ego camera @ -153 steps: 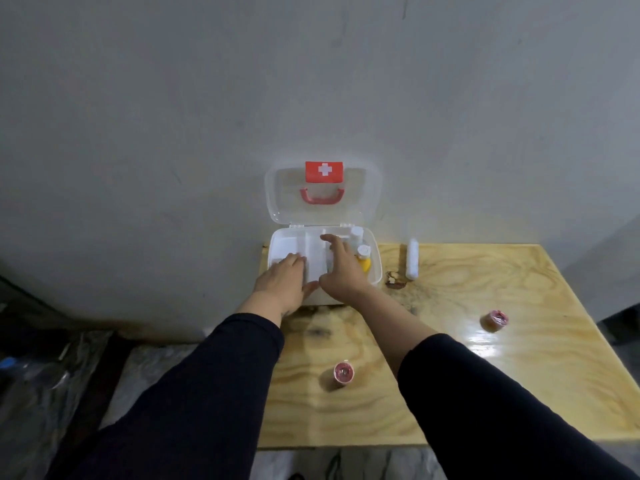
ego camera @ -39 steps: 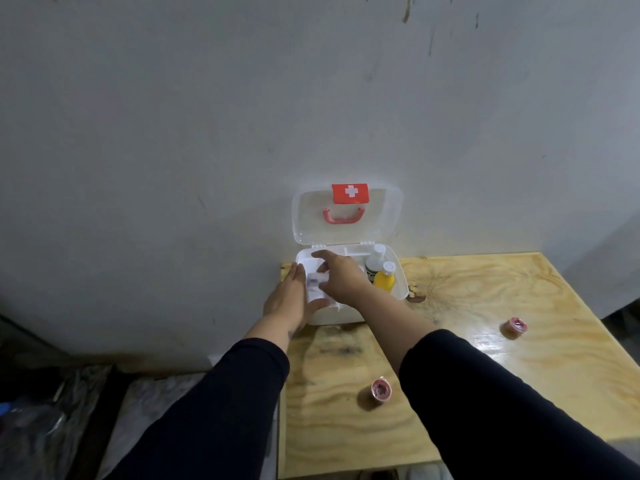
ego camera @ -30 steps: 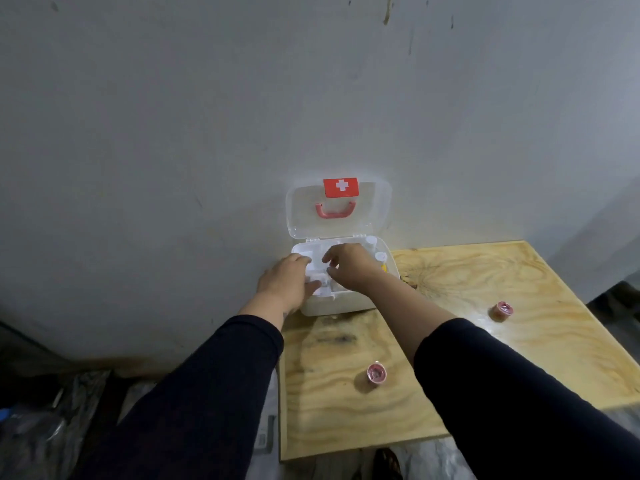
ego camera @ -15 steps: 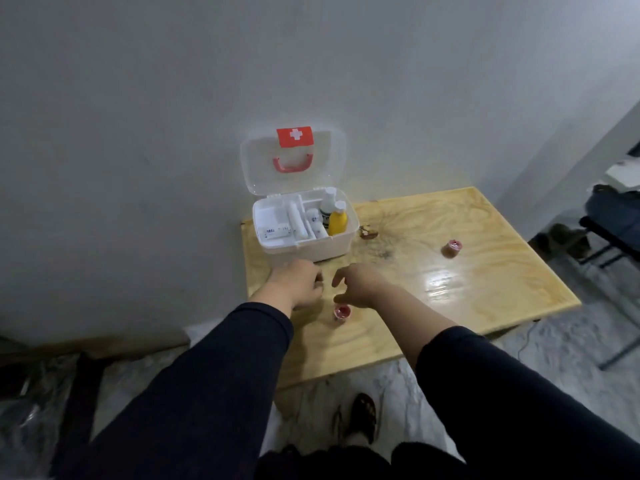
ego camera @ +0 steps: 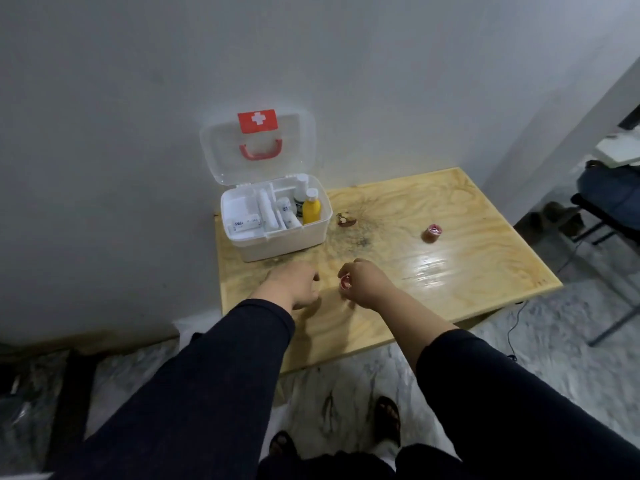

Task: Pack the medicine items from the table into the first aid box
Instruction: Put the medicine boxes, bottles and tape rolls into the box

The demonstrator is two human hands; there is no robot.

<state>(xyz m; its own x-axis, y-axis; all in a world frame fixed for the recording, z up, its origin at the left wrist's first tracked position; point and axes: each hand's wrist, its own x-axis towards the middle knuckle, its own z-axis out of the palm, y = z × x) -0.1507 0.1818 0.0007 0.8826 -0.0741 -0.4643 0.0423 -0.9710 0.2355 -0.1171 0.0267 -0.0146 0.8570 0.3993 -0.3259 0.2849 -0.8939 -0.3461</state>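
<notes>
Pink tape roll (ego camera: pixel 345 282) sits pinched in right hand (ego camera: pixel 367 284) fingertips.

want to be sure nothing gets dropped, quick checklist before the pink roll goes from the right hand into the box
1. Box lid open: ok, the first aid box lid stands up against the wall.
2. Grip on the near pink roll: cannot tell, right hand fingers curl round it.
3. Free slot in the box: cannot tell.
4. Left hand clear of the path: ok, empty, near the table.
5. Items left: not ok, far pink roll still out.
</notes>
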